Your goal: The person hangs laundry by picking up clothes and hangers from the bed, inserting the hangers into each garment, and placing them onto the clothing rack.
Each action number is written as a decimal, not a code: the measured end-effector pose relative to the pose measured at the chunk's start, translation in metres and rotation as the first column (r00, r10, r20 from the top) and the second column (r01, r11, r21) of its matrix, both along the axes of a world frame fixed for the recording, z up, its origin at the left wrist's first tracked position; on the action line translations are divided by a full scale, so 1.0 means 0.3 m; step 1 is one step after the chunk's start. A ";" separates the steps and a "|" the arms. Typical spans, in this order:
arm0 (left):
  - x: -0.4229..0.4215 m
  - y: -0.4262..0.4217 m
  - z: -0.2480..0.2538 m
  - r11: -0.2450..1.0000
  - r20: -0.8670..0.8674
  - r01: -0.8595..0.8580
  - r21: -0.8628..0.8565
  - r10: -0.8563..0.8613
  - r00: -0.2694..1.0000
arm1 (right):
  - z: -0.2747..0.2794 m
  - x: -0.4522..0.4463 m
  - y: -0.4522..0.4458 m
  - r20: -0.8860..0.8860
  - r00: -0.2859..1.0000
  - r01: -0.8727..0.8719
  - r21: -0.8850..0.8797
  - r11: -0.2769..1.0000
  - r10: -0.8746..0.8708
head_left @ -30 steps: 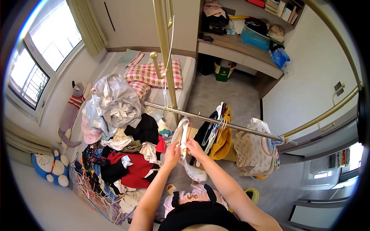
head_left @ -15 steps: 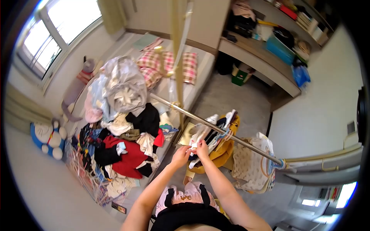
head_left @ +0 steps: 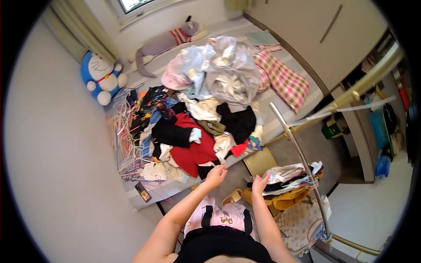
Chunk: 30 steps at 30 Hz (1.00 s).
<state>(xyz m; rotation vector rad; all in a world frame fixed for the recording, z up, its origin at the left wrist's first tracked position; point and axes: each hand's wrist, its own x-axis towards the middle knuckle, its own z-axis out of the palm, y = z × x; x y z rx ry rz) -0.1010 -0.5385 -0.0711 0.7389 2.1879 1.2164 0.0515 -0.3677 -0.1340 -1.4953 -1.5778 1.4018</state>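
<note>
My left hand [head_left: 216, 175] is over the near edge of the bed, just in front of a cream garment [head_left: 224, 147] and a black cloth. Its fingers are loosely bent and apart, with nothing visible in them. My right hand [head_left: 259, 184] is beside the clothes hanging on the metal rail [head_left: 299, 151], thumb apart from the fingers and nothing seen in its grasp. Among the hanging clothes are a white garment [head_left: 285, 174] and a mustard-yellow one [head_left: 291, 198]. A dark red garment [head_left: 193, 149] lies in the heap on the bed.
Many loose hangers [head_left: 125, 140] are piled at the bed's left side. A phone [head_left: 142, 192] lies at the bed corner. A blue-and-white plush toy [head_left: 103, 79] leans by the wall. A patterned cloth [head_left: 302, 221] hangs at the rail's near end.
The view has turned left toward the bed. My hands, earlier together at a white item by the hanging clothes, have separated. My left hand is now nearer the heap.
</note>
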 end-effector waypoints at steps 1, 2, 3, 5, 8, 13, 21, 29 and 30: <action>-0.058 -0.069 -0.016 0.999 -0.031 -0.046 0.007 0.046 0.998 | -0.010 -0.057 -0.060 -0.023 0.999 -0.024 -0.035 0.999 0.023; -0.118 -0.136 -0.035 0.996 -0.061 -0.091 0.016 0.092 0.994 | -0.015 -0.101 -0.103 0.043 0.982 -0.178 -0.130 0.975 0.185; -0.166 -0.198 -0.054 0.977 -0.074 -0.211 0.008 0.211 0.975 | 0.021 -0.164 -0.159 -0.009 0.971 -0.234 -0.226 0.946 0.238; -0.284 -0.337 -0.122 0.940 -0.066 -0.340 -0.037 0.337 0.939 | 0.056 -0.279 -0.267 -0.070 0.931 -0.360 -0.346 0.867 0.359; -0.464 -0.539 -0.270 0.853 -0.014 -0.521 -0.045 0.520 0.854 | 0.121 -0.438 -0.417 -0.071 0.836 -0.516 -0.443 0.733 0.544; -0.722 -0.733 -0.377 0.708 -0.099 -0.697 -0.110 0.690 0.717 | 0.134 -0.633 -0.617 -0.130 0.719 -0.624 -0.553 0.552 0.683; -0.993 -0.755 -0.465 0.435 0.699 -0.900 0.035 0.633 0.333 | 0.179 -0.766 -0.750 -0.075 0.653 -0.624 -0.617 0.479 0.754; -0.711 -0.579 0.060 0.884 -0.181 -0.239 0.401 0.333 0.926 | 0.213 -0.941 -0.737 -0.167 0.815 -0.539 -0.569 0.621 0.554; -0.650 -0.570 0.101 0.887 -0.196 -0.147 0.438 0.254 0.947 | 0.224 -0.979 -0.735 -0.199 0.877 -0.462 -0.602 0.651 0.438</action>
